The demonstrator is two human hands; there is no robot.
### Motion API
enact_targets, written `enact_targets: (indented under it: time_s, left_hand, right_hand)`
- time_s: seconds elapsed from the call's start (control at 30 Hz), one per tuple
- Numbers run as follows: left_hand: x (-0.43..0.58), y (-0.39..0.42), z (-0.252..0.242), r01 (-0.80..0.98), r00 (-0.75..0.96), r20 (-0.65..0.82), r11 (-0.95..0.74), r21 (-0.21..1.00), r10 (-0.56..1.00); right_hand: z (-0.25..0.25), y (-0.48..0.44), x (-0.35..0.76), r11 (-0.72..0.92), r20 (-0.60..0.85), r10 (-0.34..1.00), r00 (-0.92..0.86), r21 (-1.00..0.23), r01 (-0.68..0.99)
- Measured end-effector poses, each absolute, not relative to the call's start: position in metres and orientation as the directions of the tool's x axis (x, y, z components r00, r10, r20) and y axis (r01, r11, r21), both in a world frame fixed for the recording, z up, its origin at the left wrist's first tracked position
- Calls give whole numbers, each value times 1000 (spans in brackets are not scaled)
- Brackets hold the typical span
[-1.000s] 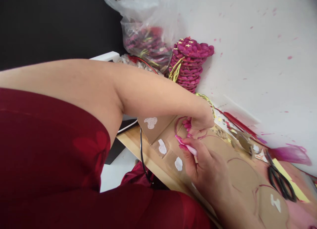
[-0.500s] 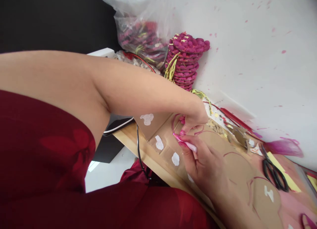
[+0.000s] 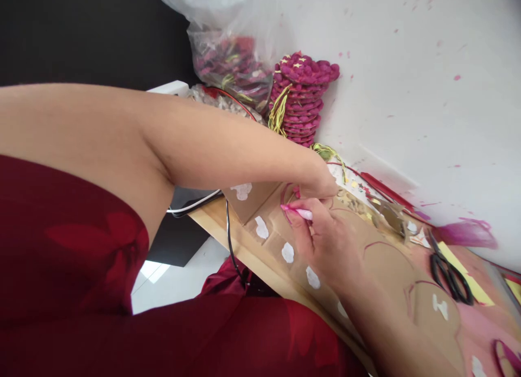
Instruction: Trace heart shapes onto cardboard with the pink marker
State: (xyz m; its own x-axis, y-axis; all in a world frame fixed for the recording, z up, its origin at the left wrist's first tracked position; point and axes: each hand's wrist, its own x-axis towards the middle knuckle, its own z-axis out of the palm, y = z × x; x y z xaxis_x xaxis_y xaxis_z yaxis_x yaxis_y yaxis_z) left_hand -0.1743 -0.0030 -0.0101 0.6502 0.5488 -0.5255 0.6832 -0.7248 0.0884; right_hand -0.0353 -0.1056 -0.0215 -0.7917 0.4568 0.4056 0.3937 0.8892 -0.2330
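My right hand (image 3: 330, 247) is closed round a pink and white marker (image 3: 302, 213), whose tip touches a sheet of brown cardboard (image 3: 386, 265) marked with dark red curved lines and white blobs. My left hand (image 3: 319, 182) reaches in from the left just above the marker tip. Its fingers are curled down onto the cardboard, and what lies under them is hidden. The two hands almost touch.
Black scissors (image 3: 450, 274) lie on the cardboard to the right, by paper scraps (image 3: 391, 214). A stack of magenta beaded discs (image 3: 303, 94) and a clear plastic bag (image 3: 232, 51) with more of them stand behind. A black cable (image 3: 228, 241) hangs over the wooden table edge (image 3: 244, 257).
My right hand has slid the marker up and left along the cardboard, closer under my left hand. More white blobs show below my right wrist. The view has shifted slightly.
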Motion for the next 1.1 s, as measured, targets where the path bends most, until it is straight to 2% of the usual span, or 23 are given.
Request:
enact_targets:
  time_s: [0.27,0.67,0.87,1.1]
  left_hand:
    - [-171,-16,3,726,585,-565,-686,46,582]
    - [-167,-19,6,714,532,-630,-699,-26,566]
    - [-167,-22,10,731,518,-633,-682,-21,575]
    - [-165,-27,15,800,514,-567,-599,45,644]
  right_hand:
    - [-17,-120,-4,903,426,427,-798,-252,348]
    - [-13,-126,27,856,371,507,-778,-326,402]
    - [-21,-124,23,831,371,529,-763,-407,379]
    - [-25,-119,-2,855,408,479,-777,-417,308]
